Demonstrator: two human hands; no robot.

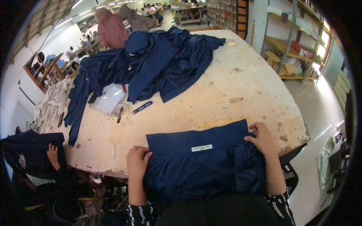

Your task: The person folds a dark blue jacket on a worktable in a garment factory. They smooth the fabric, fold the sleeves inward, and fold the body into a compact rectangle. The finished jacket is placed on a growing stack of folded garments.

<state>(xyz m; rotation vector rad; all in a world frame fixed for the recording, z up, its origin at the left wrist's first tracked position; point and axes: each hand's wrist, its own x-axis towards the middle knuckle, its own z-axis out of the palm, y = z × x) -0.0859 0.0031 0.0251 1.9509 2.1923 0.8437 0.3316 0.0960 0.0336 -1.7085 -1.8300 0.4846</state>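
A navy blue garment (195, 166) lies over the near edge of the table, its wide flat band spread across the tabletop. A small white label (201, 148) bearing writing sits at the lower edge of that band. My left hand (138, 161) pinches the garment's left side between thumb and fingers. At the upper right corner of the band, my right hand (260, 138) has thumb and fingers on the fabric's edge. The lower part of the garment hangs towards my lap, partly in shadow.
Navy garments (169, 56) are heaped at the table's far side. Blue thread snips (142, 107), a tape roll (121, 108) and a clear plastic packet (109, 97) lie before them. At left, a co-worker's hand (53, 155) holds dark cloth. A person (111, 31) stands beyond the table.
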